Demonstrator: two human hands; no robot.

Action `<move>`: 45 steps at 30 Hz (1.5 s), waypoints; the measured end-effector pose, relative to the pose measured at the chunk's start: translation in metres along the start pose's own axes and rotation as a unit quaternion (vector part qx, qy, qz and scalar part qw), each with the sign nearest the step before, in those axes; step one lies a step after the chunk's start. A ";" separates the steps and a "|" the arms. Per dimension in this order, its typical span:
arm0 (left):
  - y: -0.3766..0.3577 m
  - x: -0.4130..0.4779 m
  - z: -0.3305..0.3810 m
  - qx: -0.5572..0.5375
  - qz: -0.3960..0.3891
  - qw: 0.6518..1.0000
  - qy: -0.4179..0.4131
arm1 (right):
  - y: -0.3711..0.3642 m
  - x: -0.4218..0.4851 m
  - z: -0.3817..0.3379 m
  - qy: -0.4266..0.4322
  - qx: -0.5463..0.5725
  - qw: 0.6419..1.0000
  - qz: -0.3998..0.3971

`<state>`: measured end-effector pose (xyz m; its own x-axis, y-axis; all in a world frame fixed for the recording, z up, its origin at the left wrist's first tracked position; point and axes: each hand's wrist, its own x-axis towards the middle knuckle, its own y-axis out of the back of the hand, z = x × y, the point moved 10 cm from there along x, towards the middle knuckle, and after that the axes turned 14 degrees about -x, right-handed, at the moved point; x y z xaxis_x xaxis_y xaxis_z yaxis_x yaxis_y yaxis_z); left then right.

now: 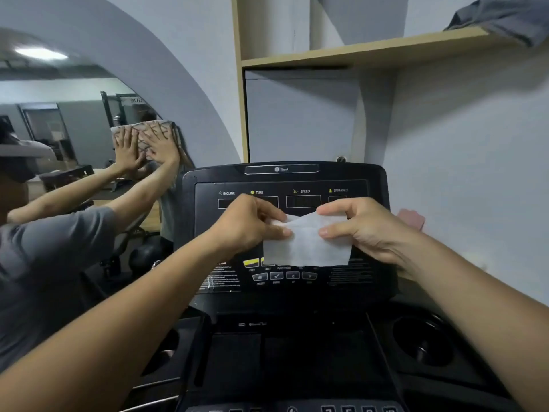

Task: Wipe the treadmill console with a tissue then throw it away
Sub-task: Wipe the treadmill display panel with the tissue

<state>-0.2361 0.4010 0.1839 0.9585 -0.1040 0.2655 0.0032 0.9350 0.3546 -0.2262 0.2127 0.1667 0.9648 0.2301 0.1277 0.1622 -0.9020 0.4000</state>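
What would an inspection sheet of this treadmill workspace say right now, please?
Surface: black treadmill console, upright ahead of the person, display windows dark.
Job's things: white tissue, spread flat before the console's middle; contact with the panel cannot be told.
Clutter: grey cloth on the wooden shelf above; pink object beside the console's right edge.
Hands: left hand pinches the tissue's left side; right hand pinches its right side.
Cables: nothing seen.
Surroundings: mirror at left; cup holder at lower right.
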 end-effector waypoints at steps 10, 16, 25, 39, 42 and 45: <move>0.059 -0.031 0.001 0.015 0.060 0.996 -0.069 | -0.028 -0.008 -0.033 0.087 -0.179 0.977 0.078; 0.062 -0.029 0.001 -0.183 -0.005 0.982 -0.053 | -0.052 -0.005 -0.039 0.060 0.009 0.998 -0.015; 0.026 -0.021 -0.024 -0.369 -0.050 0.926 0.068 | -0.045 0.008 -0.019 0.016 0.105 0.994 -0.026; -0.007 0.027 0.004 -0.243 -0.068 0.968 -0.003 | 0.019 0.043 0.010 0.076 0.149 0.982 -0.084; -0.008 0.034 0.016 -0.235 -0.060 0.970 -0.035 | 0.021 0.048 0.009 0.099 0.207 0.967 -0.114; -0.011 0.041 0.019 -0.228 -0.053 0.971 -0.041 | 0.017 0.057 0.016 0.101 0.215 0.964 -0.121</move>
<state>-0.2026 0.3801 0.2074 0.9202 -0.2160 0.3263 0.2438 0.9687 -0.0463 -0.1654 0.2042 0.1668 0.8348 0.4804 0.2688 0.4908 -0.8707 0.0320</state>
